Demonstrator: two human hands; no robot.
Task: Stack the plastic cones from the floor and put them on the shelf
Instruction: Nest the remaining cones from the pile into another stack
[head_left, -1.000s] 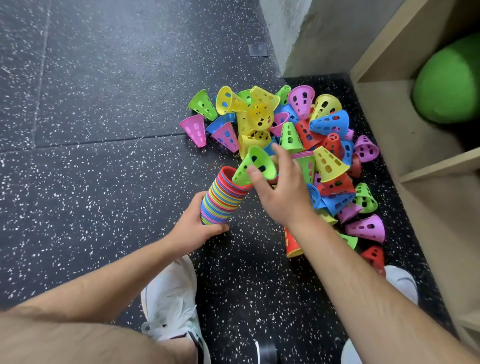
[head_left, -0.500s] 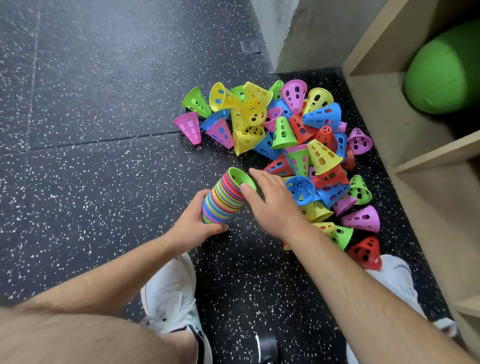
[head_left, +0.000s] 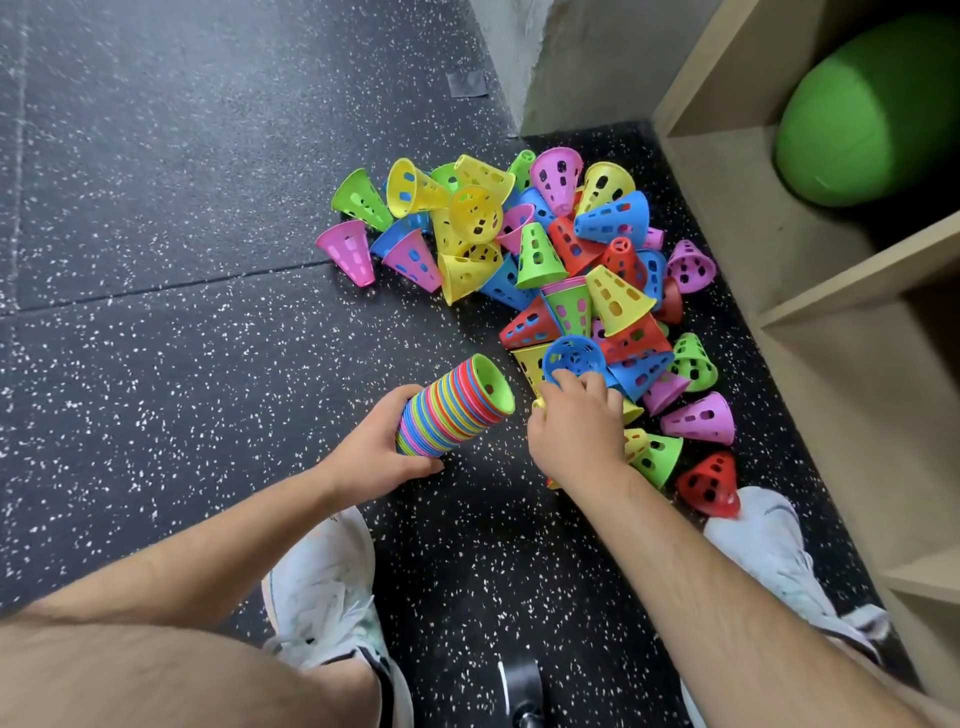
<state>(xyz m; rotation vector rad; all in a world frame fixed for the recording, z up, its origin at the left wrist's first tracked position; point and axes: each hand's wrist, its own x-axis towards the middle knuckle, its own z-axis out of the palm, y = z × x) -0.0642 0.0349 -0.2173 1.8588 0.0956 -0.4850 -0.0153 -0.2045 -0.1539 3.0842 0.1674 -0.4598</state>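
My left hand grips a tilted stack of nested cones in many colours, with a green cone on top, its open mouth facing up and right. My right hand reaches into the near edge of the loose pile of cones on the floor, and its fingers curl round the rim of a blue cone. Yellow, green, pink, red and blue cones with holes lie scattered around it.
A wooden shelf unit stands at the right, with a green ball in its upper compartment. A grey wall corner is behind the pile. My two white shoes stand on the speckled black floor.
A green cone went from my right hand onto the top of the stack. My right hand then left the stack and moved right to the blue cone in the pile.
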